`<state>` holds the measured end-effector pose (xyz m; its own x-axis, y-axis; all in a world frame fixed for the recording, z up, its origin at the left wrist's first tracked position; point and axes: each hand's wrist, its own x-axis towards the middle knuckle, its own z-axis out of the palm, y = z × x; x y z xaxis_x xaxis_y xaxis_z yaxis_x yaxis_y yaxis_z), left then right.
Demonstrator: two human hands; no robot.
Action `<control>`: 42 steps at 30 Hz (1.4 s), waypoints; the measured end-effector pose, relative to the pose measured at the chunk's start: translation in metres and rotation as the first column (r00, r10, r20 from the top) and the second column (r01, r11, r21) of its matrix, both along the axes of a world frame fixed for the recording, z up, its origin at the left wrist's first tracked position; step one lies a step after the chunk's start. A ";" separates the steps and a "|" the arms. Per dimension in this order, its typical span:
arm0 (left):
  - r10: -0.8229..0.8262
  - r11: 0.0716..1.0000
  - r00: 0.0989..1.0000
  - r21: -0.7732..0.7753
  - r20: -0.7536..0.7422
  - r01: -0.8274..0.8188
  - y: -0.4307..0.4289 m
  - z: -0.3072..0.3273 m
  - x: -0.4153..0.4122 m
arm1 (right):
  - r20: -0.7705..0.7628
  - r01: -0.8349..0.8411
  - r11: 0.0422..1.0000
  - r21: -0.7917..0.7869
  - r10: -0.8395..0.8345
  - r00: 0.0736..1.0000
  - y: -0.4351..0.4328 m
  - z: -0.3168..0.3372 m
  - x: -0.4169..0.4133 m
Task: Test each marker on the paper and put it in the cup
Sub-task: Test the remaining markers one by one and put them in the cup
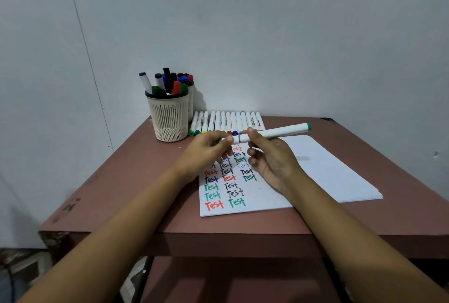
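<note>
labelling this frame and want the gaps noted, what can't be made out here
All in the head view:
- Held marker: its left end is covered by the left hand, so cap on or off is unclear; the right hand grips the barrel.
- Paper: upper "Test" rows hidden by both hands.
- Second cup: mostly behind the front cup.
- Row of markers: barrel print too small; some near tips behind the hands.

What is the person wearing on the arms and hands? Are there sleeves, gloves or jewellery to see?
Nothing worn shows. The left hand and right hand are bare: no gloves, no rings visible. The left forearm and right forearm are bare too, with no sleeve, watch or bracelet in the frame.
</note>
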<state>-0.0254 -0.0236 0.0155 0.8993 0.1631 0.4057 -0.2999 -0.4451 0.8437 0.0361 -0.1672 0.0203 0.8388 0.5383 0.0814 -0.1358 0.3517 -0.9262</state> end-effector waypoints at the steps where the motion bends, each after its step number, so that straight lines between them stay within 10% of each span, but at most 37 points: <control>1: -0.012 1.000 1.000 0.027 -0.003 0.012 -0.001 0.000 0.000 | 0.003 -0.006 1.000 -0.014 0.006 1.000 0.000 0.000 0.000; 17: 0.000 0.999 0.996 0.047 0.088 -0.005 0.000 -0.005 0.006 | -0.029 -0.059 0.998 0.022 0.059 0.998 0.006 -0.002 0.005; 29: 0.185 0.741 0.975 -0.669 0.127 -0.054 0.022 0.021 -0.003 | 0.031 0.327 0.944 -0.048 -0.325 0.945 0.001 0.001 0.009; 35: 0.547 0.831 0.785 -0.302 0.292 -0.467 0.065 0.076 -0.015 | 0.785 0.608 0.659 -0.442 -0.044 0.618 0.005 -0.024 0.013; 38: 0.618 0.773 0.692 -0.131 0.373 -0.620 0.091 0.112 -0.019 | 0.797 0.641 0.478 -0.600 0.291 0.529 0.010 -0.031 0.017; 42: 0.651 0.668 0.617 0.052 0.442 -0.742 0.111 0.148 -0.022 | 0.792 0.657 0.442 -0.610 0.340 0.507 0.010 -0.030 0.016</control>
